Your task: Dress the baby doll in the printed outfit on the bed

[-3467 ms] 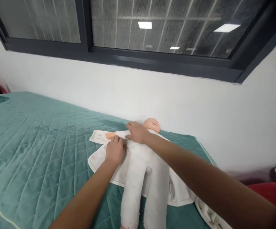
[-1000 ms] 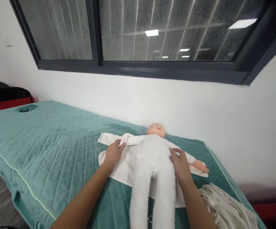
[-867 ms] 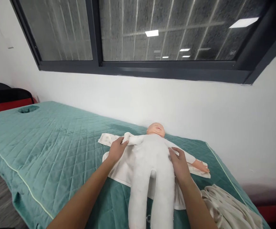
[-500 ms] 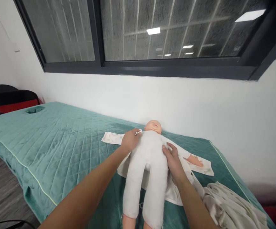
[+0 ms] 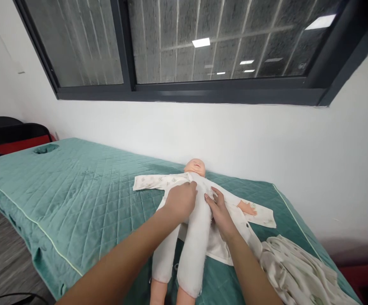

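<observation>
A baby doll point(image 5: 195, 166) with a white cloth body point(image 5: 196, 237) lies on its back on a teal quilted table point(image 5: 76, 186). Under it a printed white baby garment point(image 5: 148, 182) is spread out, with the doll's bare hand point(image 5: 246, 207) showing on the right sleeve. My left hand point(image 5: 180, 201) rests on the doll's chest, fingers curled on the garment's front flap, which is drawn across the torso. My right hand point(image 5: 218, 209) lies just beside it on the belly, thumb and fingers pinching the garment's other edge. The two hands almost touch.
A crumpled cream cloth point(image 5: 294, 271) lies at the table's right end. A white wall and a dark-framed window point(image 5: 184, 91) stand right behind the doll. The table has a face hole point(image 5: 45, 148) at the far left, near a black and red chair point(image 5: 15, 137). The front edge drops to the floor.
My left hand came off the doll's shoulder to its chest, bringing the garment flap over the torso. My right hand slid in from the doll's side toward the middle.
</observation>
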The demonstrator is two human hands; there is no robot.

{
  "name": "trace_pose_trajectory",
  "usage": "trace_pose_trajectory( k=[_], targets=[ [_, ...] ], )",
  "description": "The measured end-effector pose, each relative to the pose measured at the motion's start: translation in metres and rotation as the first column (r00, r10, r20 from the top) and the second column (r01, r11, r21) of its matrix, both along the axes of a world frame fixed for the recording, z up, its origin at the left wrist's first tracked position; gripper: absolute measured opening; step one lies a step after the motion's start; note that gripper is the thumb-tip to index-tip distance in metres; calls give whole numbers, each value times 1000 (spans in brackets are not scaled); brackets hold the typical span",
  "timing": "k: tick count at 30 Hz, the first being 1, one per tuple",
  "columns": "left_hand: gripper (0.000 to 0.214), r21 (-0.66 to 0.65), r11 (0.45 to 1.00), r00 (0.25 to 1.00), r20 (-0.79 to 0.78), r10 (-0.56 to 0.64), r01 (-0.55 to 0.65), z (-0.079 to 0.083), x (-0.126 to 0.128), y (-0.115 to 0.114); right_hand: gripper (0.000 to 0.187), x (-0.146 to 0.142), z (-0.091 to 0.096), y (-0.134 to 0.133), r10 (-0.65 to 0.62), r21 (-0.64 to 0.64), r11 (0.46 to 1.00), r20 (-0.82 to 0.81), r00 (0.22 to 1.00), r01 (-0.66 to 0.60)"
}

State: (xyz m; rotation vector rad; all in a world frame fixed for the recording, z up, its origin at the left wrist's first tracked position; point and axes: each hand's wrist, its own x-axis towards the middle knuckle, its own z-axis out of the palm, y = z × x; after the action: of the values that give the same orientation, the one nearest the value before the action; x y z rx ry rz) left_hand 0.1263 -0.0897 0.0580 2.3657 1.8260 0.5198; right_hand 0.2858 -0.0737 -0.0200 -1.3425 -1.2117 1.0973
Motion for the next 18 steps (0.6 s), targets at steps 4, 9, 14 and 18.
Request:
trace_pose_trajectory(
  k=[4, 9, 14, 18],
  targets=[
    [31, 30, 982, 975, 115, -190, 188, -7, 1, -37, 75, 3, -2, 1, 7, 32, 999, 52, 999, -9],
    [28, 284, 956, 954, 256, -155, 79, -31, -30, -74, 72, 3, -2, -1, 29, 67, 997, 73, 997, -34],
    [24, 263, 961, 932, 363, -13, -89, -63, -55, -94, 74, 2, -2, -1, -1, 22, 1000, 117, 993, -2],
    [19, 145, 989, 912, 407, -55, -5, -65, -57, -98, 74, 3, -4, 1, -5, 37, 999, 138, 990, 0]
  ],
)
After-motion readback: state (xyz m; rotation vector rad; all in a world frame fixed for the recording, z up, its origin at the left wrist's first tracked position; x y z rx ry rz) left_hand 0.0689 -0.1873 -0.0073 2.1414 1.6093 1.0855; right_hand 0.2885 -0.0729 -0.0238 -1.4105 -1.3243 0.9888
